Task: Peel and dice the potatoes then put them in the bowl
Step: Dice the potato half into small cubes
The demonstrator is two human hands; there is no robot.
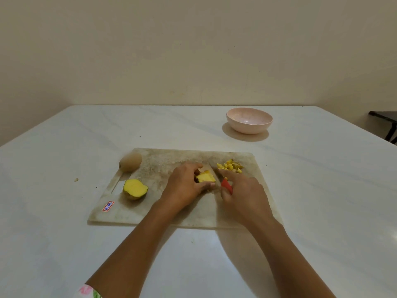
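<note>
On a worn cutting board [163, 211], my left hand [184, 186] grips a yellow potato piece [205, 177] between fingers and thumb. Just right of it, my right hand [242, 194] holds a red-handled knife [226, 186], its blade [214, 168] running up along the piece's right side. A pile of several yellow dice [231, 165] lies at the board's far right corner. A halved potato [135, 189], cut face up, sits at the board's left. A whole unpeeled potato [130, 161] rests at the far left corner. The pink bowl [249, 120] stands beyond the board, looking empty.
The board lies on a white marble-look table [322, 190] against a beige wall. A small scrap [76, 179] lies left of the board. A dark piece of furniture [386, 123] shows past the table's right edge.
</note>
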